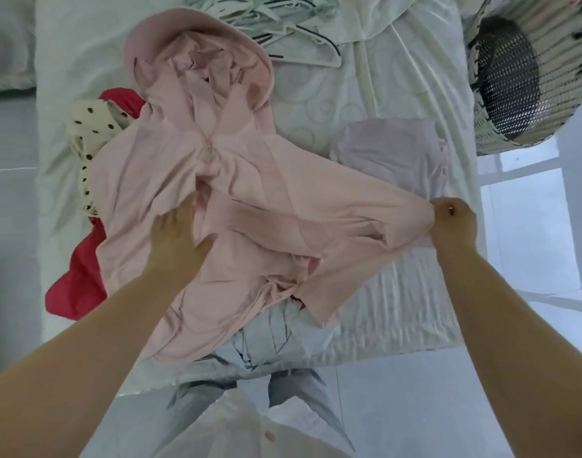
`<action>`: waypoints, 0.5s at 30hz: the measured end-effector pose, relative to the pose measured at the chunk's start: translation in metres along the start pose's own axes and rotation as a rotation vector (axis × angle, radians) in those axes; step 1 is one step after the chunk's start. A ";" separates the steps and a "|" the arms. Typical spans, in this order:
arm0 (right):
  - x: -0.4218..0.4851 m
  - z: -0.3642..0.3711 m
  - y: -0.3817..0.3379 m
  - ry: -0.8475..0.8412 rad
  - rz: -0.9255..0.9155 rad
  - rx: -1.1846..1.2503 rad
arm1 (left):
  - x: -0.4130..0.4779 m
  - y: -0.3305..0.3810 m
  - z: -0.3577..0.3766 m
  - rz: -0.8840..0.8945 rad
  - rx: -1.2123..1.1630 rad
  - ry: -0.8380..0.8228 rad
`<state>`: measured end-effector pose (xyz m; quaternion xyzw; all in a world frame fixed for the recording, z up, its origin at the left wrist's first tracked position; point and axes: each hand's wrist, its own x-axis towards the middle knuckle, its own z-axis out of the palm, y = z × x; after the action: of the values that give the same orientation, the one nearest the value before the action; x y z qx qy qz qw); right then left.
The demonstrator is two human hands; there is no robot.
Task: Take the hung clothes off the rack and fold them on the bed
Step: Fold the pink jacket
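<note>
While the pink hoodie (217, 160) lies spread on the bed (316, 104) in the head view, the left hand (180, 233) presses flat on its front, fingers straight. The right hand (453, 223) pinches the sleeve end, stretched sideways. It looks like early folding, and next, I'd say, that sleeve goes across the chest.

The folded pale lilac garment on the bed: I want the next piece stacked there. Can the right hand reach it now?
Probably yes: the folded pale lilac garment lies mostly uncovered beyond the right hand, which must first release the sleeve of the pink hooded jacket it pinches.
</note>
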<state>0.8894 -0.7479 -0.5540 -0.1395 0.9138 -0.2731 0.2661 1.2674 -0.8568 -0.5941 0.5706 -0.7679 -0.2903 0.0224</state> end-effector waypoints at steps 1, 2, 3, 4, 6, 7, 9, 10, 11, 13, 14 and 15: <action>0.007 -0.001 0.004 0.031 0.000 -0.024 | 0.002 0.016 0.007 0.059 0.007 -0.028; 0.011 0.000 0.011 0.044 0.012 -0.045 | 0.004 0.031 0.015 0.113 0.000 -0.053; 0.011 0.001 0.019 0.041 0.025 -0.061 | 0.006 0.045 0.023 0.157 -0.014 -0.084; 0.007 0.003 0.028 0.014 0.039 -0.097 | 0.008 0.058 0.031 0.198 -0.029 -0.121; -0.008 0.011 0.051 -0.133 0.063 -0.226 | 0.014 0.079 0.047 0.250 -0.038 -0.187; -0.018 0.017 0.063 -0.245 0.086 -0.293 | 0.017 0.088 0.055 0.269 -0.035 -0.213; -0.035 0.035 0.085 -0.440 0.153 -0.396 | 0.023 0.099 0.072 0.306 -0.025 -0.246; -0.040 0.046 0.095 -0.506 0.189 -0.404 | 0.025 0.104 0.080 0.325 -0.019 -0.262; -0.043 0.058 0.103 -0.539 0.233 -0.371 | 0.026 0.108 0.089 0.342 -0.016 -0.275; -0.048 0.080 0.111 -0.499 0.334 -0.175 | 0.026 0.115 0.107 0.365 -0.015 -0.304; -0.047 0.089 0.113 -0.457 0.354 -0.069 | 0.026 0.117 0.114 0.376 -0.023 -0.320; -0.046 0.095 0.114 -0.408 0.358 0.024 | 0.025 0.119 0.120 0.387 -0.036 -0.330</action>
<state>0.9678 -0.6777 -0.6682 -0.0248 0.8481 -0.1986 0.4906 1.1122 -0.8069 -0.6449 0.3573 -0.8507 -0.3836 -0.0381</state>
